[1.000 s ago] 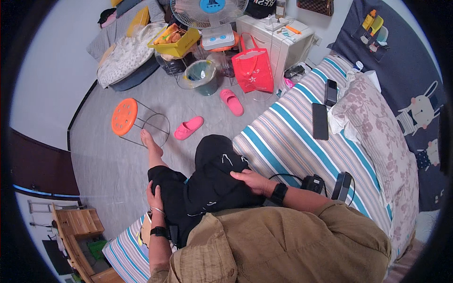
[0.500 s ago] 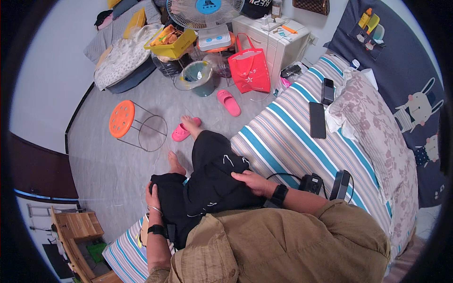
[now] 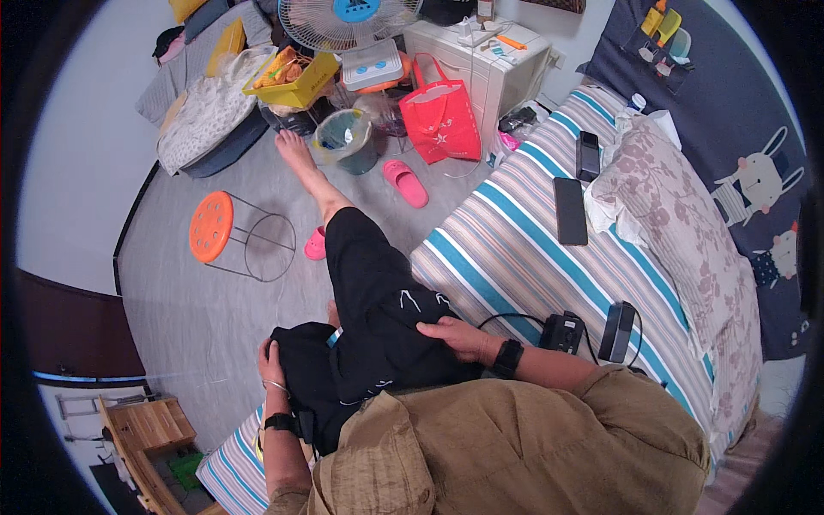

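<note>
I sit on the striped bed, wearing black trousers [image 3: 378, 300] with white line marks. My left hand [image 3: 271, 365] is closed on the black cloth over the left thigh. On the other side my right hand [image 3: 459, 336] grips the trousers, its thumb on top and its other fingers mostly hidden. One leg is stretched forward, its bare foot [image 3: 296, 148] raised beside a lined bucket [image 3: 365, 159]. Only a bit of the other bare foot [image 3: 333, 313] shows beyond the left knee. A pink slipper [image 3: 316, 245] lies by the outstretched leg, its fellow [image 3: 405, 183] farther right.
An orange stool [image 3: 212, 227] lies tipped on the grey floor. Red bag [image 3: 442, 120], white cabinet [image 3: 481, 73] and fan [image 3: 352, 21] stand ahead. On the bed [image 3: 481, 249] are phones [image 3: 570, 211], a black device with a cable [image 3: 562, 333] and a pillow [image 3: 661, 197].
The outstretched leg has swung forward and up, its foot leaving the pink slipper and reaching beside the bucket. Both hands keep their places on the trousers. The view has shifted slightly.
</note>
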Demonstrator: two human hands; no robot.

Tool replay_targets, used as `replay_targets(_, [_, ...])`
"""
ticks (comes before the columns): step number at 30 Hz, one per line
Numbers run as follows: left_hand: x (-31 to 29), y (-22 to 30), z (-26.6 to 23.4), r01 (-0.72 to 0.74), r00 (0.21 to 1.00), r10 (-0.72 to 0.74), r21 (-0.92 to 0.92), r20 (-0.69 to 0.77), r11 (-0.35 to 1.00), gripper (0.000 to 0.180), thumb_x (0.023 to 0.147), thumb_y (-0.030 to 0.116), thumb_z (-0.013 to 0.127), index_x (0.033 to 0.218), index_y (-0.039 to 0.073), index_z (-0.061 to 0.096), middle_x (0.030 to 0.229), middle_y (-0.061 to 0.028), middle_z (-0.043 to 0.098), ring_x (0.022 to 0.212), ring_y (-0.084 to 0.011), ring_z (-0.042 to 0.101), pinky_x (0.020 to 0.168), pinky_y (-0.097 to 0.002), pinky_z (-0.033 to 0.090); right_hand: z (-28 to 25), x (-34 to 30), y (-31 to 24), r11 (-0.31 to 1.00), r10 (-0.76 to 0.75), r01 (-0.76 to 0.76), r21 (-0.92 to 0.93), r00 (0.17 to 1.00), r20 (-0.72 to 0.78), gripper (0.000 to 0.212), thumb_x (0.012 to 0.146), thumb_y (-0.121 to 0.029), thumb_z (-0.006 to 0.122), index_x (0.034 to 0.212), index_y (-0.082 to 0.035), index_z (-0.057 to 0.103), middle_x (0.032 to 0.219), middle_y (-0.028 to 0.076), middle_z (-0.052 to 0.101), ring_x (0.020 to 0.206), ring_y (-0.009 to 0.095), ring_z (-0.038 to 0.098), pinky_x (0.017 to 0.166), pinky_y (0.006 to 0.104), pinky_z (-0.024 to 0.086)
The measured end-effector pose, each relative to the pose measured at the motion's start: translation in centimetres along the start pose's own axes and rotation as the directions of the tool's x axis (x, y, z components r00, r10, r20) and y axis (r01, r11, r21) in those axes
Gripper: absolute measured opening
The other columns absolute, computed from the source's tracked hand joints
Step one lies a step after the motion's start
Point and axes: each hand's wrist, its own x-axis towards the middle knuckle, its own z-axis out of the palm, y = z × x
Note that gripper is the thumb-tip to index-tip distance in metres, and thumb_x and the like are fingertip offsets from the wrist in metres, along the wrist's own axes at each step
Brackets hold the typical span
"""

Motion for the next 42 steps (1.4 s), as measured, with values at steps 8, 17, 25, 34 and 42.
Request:
replay_targets(8, [-0.2, 0.4, 0.4, -0.014, 1.0, 0.014, 0.035, 0.007, 0.999, 0.048, 0.097, 0.036, 0.061, 0.127, -0.001, 0.062, 0.124, -0.0169, 0.066, 0.116, -0.0276, 0.06, 0.103, -0.0352, 0.044, 0.4, -0.7, -0.9, 1.0, -0.009, 0.01, 0.025, 1.0, -0.016, 0.048, 0.1, -0.031, 0.063, 0.132, 0.005, 0.056, 0.128, 0.014, 0.065, 0.112, 0.023, 0.066, 0.1, 0.0377, 0.053])
replay_targets(17, [-1.3, 0.7, 0.6, -0.032, 0.999, 0.032, 0.083, 0.003, 0.996, 0.051, 0.097, 0.036, 0.061, 0.131, 0.0, 0.058, 0.128, -0.019, 0.064, 0.121, -0.0305, 0.058, 0.106, -0.0373, 0.041, 0.7, -0.6, -0.9, 1.0, -0.007, 0.007, -0.001, 0.997, -0.072, 0.047, 0.1, -0.03, 0.064, 0.129, 0.005, 0.058, 0.128, 0.015, 0.065, 0.111, 0.024, 0.066, 0.099, 0.0382, 0.053])
replay_targets(25, [-3.6, 2.1, 0.9, -0.125, 0.989, 0.131, 0.09, -0.065, 0.988, 0.051, 0.096, 0.03, 0.063, 0.136, 0.0, 0.054, 0.135, -0.021, 0.058, 0.128, -0.0338, 0.053, 0.112, -0.0395, 0.037, 0.8, 0.3, -0.6, 1.0, -0.017, 0.017, -0.006, 0.999, -0.033, 0.045, 0.1, -0.028, 0.063, 0.131, 0.005, 0.057, 0.13, 0.015, 0.064, 0.113, 0.024, 0.064, 0.102, 0.0381, 0.051])
replay_targets(34, [-4.4, 2.4, 0.8, -0.23, 0.968, 0.245, 0.213, -0.05, 0.95, 0.049, 0.095, 0.023, 0.064, 0.138, 0.001, 0.053, 0.142, -0.0201, 0.052, 0.133, -0.0346, 0.048, 0.114, -0.0399, 0.034, 1.5, -0.5, -1.1, 0.999, -0.03, 0.03, -0.025, 0.999, -0.022, 0.045, 0.101, -0.028, 0.061, 0.134, 0.003, 0.056, 0.134, 0.013, 0.062, 0.117, 0.023, 0.063, 0.104, 0.0377, 0.05])
replay_targets(42, [-3.8, 2.1, 0.8, -0.141, 0.988, 0.149, 0.138, -0.048, 0.98, 0.051, 0.097, 0.03, 0.061, 0.139, 0.001, 0.054, 0.141, -0.0202, 0.055, 0.132, -0.0334, 0.05, 0.114, -0.039, 0.035, 0.7, 0.0, -0.6, 0.999, -0.04, 0.04, -0.006, 0.999, -0.009, 0.045, 0.102, -0.028, 0.061, 0.133, 0.004, 0.056, 0.133, 0.013, 0.063, 0.116, 0.022, 0.063, 0.103, 0.0371, 0.05])
